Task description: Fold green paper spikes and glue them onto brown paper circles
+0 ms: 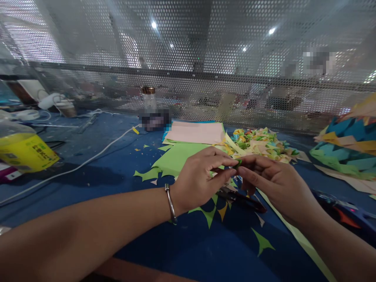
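Head view shows both hands meeting above the middle of the table [88, 172], which is covered in blue cloth. The left hand [199, 178] and the right hand [273, 182] pinch between their fingertips a small green folded paper piece [237, 162]. Thumb and forefinger of each hand close on it from opposite sides, so both hands are grasping the same item. A metal bangle [170, 203] sits on the left wrist.

Handling judgement: the paper piece appears very light, thin and easily creased. It should be held at its folded edges with light fingertip pressure; a hard squeeze would likely flatten the folds. Its exact shape cannot be told, since the fingers cover most of it.

Directly below the hands, a dark tool with red handles [243, 199], probably scissors, lies on the table. Green and yellow paper offcuts [210, 213] are scattered around it. Behind the hands lie a green sheet [176, 156] and a pink sheet [196, 133]. Just right of these is a heap of small folded pieces [261, 143] in mixed colours. At the far right stands a stack of blue, yellow and green paper [349, 145]. To the far left is a yellow container [26, 150], with a white cable [88, 158] running across the table. A perforated metal screen [188, 58] closes off the back.
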Available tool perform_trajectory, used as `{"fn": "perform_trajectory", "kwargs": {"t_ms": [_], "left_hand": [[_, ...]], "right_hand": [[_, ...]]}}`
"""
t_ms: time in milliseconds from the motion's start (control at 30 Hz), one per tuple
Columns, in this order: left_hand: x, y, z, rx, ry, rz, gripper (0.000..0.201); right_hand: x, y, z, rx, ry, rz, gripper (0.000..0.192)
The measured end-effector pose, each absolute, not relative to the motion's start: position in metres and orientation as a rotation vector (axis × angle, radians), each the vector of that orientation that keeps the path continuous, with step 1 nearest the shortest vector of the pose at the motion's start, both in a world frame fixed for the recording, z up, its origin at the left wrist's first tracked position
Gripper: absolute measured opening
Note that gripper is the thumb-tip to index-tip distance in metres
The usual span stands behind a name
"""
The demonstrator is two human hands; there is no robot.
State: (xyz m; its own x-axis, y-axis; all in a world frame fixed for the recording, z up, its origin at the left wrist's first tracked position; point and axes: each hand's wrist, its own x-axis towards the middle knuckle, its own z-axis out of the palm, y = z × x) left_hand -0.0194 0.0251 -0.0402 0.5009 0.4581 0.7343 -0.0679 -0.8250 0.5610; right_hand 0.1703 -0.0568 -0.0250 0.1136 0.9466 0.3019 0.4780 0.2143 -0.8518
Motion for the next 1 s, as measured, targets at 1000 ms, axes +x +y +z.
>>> {"fn": "perform_trajectory", "kwargs": {"t_ms": [1000], "left_hand": [[-0.022,0.022,-0.033,2.191,0.317,1.212,0.017]], "right_hand": [[0.18,-0.058,-0.034,-1.452,-1.586,0.564,0.027]]}}
